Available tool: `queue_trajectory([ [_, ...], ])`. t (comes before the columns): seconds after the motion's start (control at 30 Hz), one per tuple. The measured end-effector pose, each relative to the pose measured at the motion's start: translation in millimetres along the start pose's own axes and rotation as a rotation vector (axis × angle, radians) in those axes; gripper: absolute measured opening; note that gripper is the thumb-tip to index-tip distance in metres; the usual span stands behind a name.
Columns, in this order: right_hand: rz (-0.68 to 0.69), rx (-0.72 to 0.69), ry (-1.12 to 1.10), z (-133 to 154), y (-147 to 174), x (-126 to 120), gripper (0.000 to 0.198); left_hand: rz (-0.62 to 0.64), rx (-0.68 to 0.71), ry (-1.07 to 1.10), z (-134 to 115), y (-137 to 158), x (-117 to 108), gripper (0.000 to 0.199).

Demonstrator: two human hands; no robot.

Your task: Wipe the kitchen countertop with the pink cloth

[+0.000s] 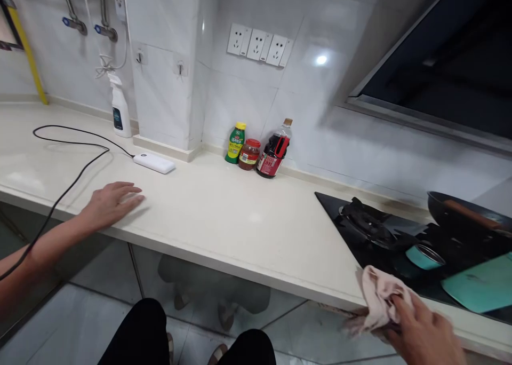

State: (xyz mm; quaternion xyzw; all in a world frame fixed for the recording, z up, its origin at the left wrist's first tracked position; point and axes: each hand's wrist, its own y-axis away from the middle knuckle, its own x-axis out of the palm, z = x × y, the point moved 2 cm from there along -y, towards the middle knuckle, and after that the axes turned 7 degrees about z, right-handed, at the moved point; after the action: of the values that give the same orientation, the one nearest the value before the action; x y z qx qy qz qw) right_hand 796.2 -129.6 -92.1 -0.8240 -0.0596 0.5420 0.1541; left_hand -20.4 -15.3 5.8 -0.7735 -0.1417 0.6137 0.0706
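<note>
My left hand (pixel 113 205) is over the counter's front edge at the left, fingers stretched out and holding nothing. Just beyond it lies a white power bank (pixel 154 163) with a black cable (pixel 82 173) that loops back across my forearm. At the lower right, my right hand (pixel 424 327) grips a crumpled pale pink cloth (pixel 382 295). The cloth hangs at the front edge of the counter (pixel 240 221), beside the near corner of the black gas stove (pixel 334 215). Some of my right fingers are hidden by the cloth and slightly blurred.
Against the wall stand a green bottle with a yellow cap (pixel 234 143), a red-lidded jar (pixel 249 155) and a dark sauce bottle (pixel 274 150). A white spray bottle (pixel 119 109) is at the left. The stove holds a wok (pixel 448 210), a turquoise cup (pixel 424 257) and a turquoise object (pixel 480 285).
</note>
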Motion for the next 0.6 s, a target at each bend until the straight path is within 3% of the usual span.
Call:
queue_trajectory([
  [0.1, -0.043, -0.121, 0.022, 58.4, -1.6, -34.4, 0.05, 0.029, 0.175, 0.089, -46.1, 9.3, 10.6, 0.077],
  [0.23, -0.178, -0.315, -0.107, 172.8, -6.6, -98.1, 0.054, 0.09, 0.319, 0.185, -77.9, 19.9, 19.7, 0.067],
  [0.43, -0.091, -0.541, -0.33, 370.2, -27.8, -211.3, 0.071, 0.038, 0.168, 0.442, -70.1, 24.6, 13.8, 0.065],
  [0.6, -0.143, -0.779, -0.342, 504.4, -35.7, -304.8, 0.042, 0.087, 0.13, 0.561, -65.7, 20.2, 10.3, 0.072],
])
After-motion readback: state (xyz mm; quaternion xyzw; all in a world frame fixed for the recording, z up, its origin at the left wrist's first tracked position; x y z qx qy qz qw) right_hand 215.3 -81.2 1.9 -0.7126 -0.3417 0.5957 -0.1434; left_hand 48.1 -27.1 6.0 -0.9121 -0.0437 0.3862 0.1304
